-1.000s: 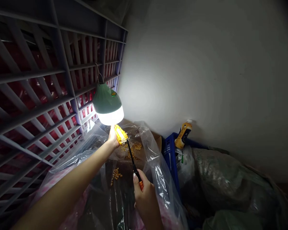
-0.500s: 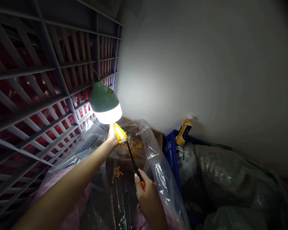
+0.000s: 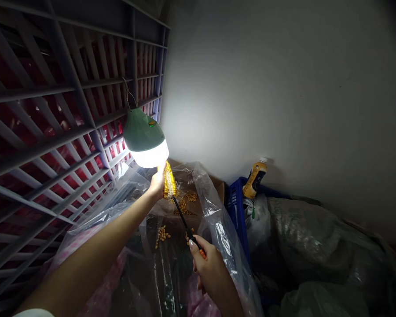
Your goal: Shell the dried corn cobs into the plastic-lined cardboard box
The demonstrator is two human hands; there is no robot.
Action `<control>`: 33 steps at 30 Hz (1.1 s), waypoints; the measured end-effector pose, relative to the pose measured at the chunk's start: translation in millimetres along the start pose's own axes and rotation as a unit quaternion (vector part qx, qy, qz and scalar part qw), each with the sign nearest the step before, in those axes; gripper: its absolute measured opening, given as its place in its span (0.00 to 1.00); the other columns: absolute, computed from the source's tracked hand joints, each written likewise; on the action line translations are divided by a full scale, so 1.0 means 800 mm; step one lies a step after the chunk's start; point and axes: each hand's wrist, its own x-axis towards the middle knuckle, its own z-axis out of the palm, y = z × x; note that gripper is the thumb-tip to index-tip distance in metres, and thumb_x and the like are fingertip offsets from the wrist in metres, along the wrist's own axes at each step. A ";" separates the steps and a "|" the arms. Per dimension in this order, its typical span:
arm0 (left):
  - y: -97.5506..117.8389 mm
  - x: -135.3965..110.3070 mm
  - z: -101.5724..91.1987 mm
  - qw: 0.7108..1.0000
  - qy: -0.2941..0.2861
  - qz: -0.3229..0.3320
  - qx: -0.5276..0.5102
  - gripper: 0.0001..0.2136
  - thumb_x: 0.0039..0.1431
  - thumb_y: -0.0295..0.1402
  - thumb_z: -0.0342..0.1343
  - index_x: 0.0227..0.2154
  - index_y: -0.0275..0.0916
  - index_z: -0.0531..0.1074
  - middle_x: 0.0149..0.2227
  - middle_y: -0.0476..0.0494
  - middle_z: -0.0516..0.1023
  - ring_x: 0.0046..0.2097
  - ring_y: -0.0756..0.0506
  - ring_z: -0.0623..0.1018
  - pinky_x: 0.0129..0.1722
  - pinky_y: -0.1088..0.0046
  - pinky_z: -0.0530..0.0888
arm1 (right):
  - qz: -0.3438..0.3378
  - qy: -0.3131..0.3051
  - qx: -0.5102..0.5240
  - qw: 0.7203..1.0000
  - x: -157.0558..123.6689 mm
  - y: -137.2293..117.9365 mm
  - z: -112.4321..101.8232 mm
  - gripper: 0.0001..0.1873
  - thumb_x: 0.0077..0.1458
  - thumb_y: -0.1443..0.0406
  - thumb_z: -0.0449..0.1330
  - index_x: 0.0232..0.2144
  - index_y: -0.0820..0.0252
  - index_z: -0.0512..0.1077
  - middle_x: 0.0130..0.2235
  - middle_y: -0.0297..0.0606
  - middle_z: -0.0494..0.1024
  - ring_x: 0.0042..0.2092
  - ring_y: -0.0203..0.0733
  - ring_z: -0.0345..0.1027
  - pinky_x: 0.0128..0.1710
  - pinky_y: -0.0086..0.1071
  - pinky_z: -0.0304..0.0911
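Note:
My left hand (image 3: 157, 185) grips a yellow corn cob (image 3: 170, 180), held almost upright just below a glowing green-and-white hanging lamp (image 3: 145, 137). My right hand (image 3: 211, 269) holds a thin black-shafted tool (image 3: 185, 223) with an orange handle, possibly a screwdriver. Its tip meets the lower end of the cob. Part of the handle is hidden by my fingers. Loose corn kernels (image 3: 162, 235) lie below the cob on a clear plastic bag (image 3: 218, 233), with more on the brown surface behind.
A grey lattice crate (image 3: 69, 88) stands upright on the left, with red behind it. A white wall (image 3: 267, 88) rises ahead. A blue crate (image 3: 236, 207) and a yellow-labelled bottle (image 3: 254, 179) stand beyond the bag. Bulging plastic sacks (image 3: 323, 246) fill the lower right.
The cob has turned from leaning to nearly upright. My right hand has shifted slightly up and right, with the tool still at the cob. The view has tilted a little.

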 end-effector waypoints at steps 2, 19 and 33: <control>0.001 -0.003 0.002 1.000 0.000 0.007 0.013 0.21 0.47 0.49 0.55 0.34 0.34 0.70 0.21 0.47 0.71 0.21 0.49 0.70 0.22 0.72 0.69 | 0.002 -0.007 0.010 1.000 0.000 0.001 0.000 0.23 0.52 0.51 0.47 0.42 0.59 0.69 0.18 0.28 0.60 0.11 0.28 0.49 0.07 0.23 0.44; -0.015 0.019 -0.006 0.990 0.096 0.076 -0.076 0.14 0.50 0.46 0.53 0.24 0.38 0.65 0.24 0.44 0.70 0.27 0.47 0.73 0.27 0.71 0.73 | 0.031 -0.023 0.109 0.993 0.028 0.013 0.036 0.21 0.53 0.48 0.45 0.38 0.57 0.63 0.17 0.23 0.58 0.10 0.27 0.49 0.06 0.21 0.45; -0.001 0.010 -0.007 0.992 0.039 0.004 -0.120 0.17 0.58 0.48 0.37 0.35 0.39 0.60 0.24 0.49 0.67 0.24 0.49 0.71 0.26 0.70 0.72 | -0.011 0.012 0.203 0.979 0.030 0.001 0.085 0.20 0.53 0.49 0.45 0.33 0.58 0.62 0.17 0.23 0.56 0.11 0.25 0.47 0.08 0.20 0.48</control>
